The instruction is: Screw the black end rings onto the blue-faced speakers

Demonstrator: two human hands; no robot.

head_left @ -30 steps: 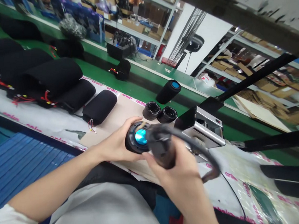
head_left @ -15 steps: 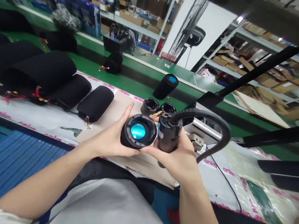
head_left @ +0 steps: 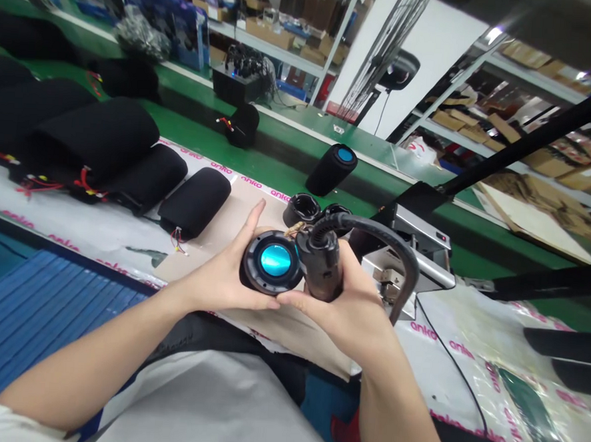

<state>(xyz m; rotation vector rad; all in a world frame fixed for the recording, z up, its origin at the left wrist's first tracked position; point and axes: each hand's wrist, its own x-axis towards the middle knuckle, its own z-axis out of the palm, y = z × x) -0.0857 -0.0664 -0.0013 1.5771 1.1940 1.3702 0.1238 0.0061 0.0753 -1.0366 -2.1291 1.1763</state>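
Over the bench point(head_left: 258, 179), left hand point(head_left: 211, 286) grips a cyan-centred speaker cap point(head_left: 272, 261), right hand point(head_left: 342, 314) a corded tool point(head_left: 320, 266).

A white pillar point(head_left: 415, 61) rises at the far side of the room, with a bundle of black cables point(head_left: 386, 53) hanging down its left side. Metal shelving point(head_left: 282, 30) packed with cardboard boxes stands to the pillar's left, and more shelving point(head_left: 515, 138) runs off to its right. A long green-edged workbench point(head_left: 261, 129) passes in front of the pillar, and a pale flattened board point(head_left: 530, 222) leans beyond it to the right. Well below the pillar lies a ribbed blue panel point(head_left: 34, 318).
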